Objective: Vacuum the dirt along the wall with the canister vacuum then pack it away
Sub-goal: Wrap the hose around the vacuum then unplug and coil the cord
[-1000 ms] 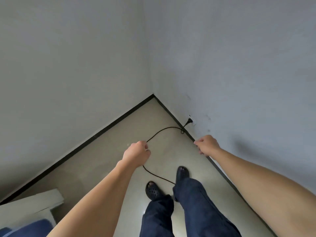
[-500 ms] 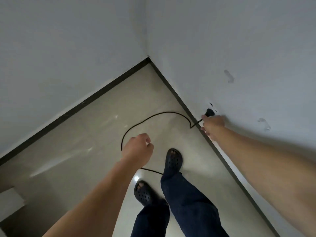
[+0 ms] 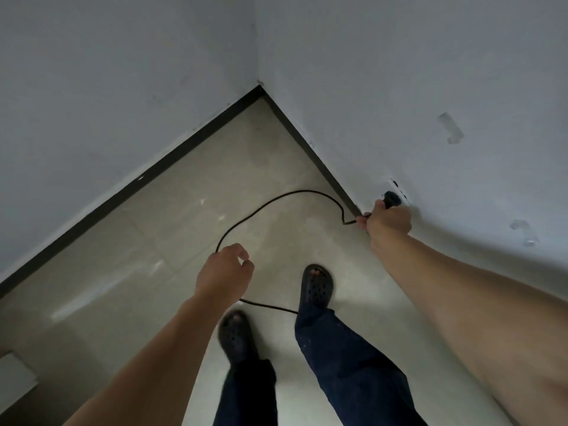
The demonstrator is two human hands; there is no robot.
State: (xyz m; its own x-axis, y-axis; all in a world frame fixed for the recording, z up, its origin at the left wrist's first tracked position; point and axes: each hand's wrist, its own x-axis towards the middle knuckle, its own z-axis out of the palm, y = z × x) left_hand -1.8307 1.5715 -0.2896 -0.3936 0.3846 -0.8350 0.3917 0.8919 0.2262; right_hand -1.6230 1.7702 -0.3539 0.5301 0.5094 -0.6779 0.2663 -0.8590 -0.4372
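Left hand [image 3: 226, 273], nearest the camera at the end of a bare forearm, is closed in a loose fist round a thin black power cord [image 3: 276, 198]. Its fingers are curled in toward the thumb, and the cord leaves the fist on two sides.

From the underside of the hand the cord drops to the glossy beige tiled floor [image 3: 147, 241]. It runs rightward between a pair of black perforated rubber clogs [image 3: 316, 287] and goes out of sight behind the right leg of the dark blue trousers [image 3: 353, 364]. One clog is set back and blurred; the other is planted further forward.

From the top of the fist the cord sweeps in a wide arc over the floor. It curves right toward the wall, kinks just beside the black skirting board [image 3: 153, 170], and meets the right hand [image 3: 388, 224].

That hand is stretched out low against the right-hand wall. Its fingers are wrapped tightly round the rear of a chunky black plug [image 3: 391, 199]. The plug's body sticks out above the knuckles and lies against a white wall socket [image 3: 399, 189]. Small dark slots show on the socket beside the plug. I cannot tell whether the pins are seated.

Higher on the pale grey painted wall [image 3: 399, 87] are two patches of clear tape [image 3: 450, 129], well apart from each other. The skirting board follows both walls to the far corner, where they meet. At the lower left edge a pale flat object [image 3: 12, 373] is cut off by the frame; I cannot tell what it is.
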